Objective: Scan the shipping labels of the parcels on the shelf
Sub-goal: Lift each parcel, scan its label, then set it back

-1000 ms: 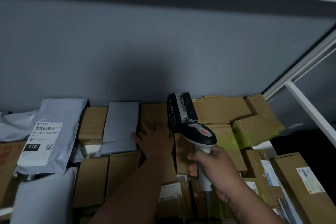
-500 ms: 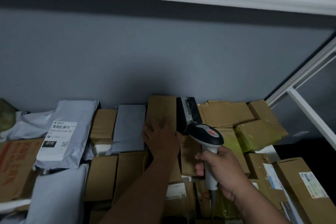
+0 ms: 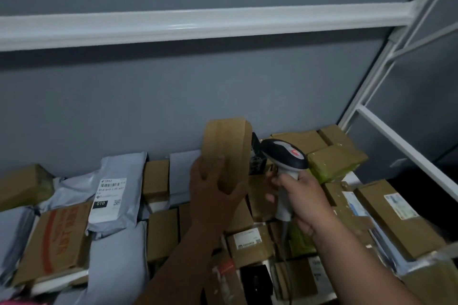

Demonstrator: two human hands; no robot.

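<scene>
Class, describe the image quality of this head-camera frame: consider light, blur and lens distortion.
Head view: dim, flat lighting; the white shelf rail bows from wide-angle distortion; the lifted cardboard box in the left hand is motion-blurred; the barcode scanner in the right hand stays sharper.

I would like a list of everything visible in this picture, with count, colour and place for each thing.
lifted parcel: one, brown, raised at centre
cardboard boxes: many, brown, across the shelf
mailer bags: several, grey, left side
shipping label: one, white, on a grey bag
yellow-wrapped parcel: one, right rear
black box: one, behind the scanner
shelf frame: white, above and right
wall: grey, behind
scanner: one, black and grey
left hand: grips the lifted parcel
right hand: holds the scanner
</scene>
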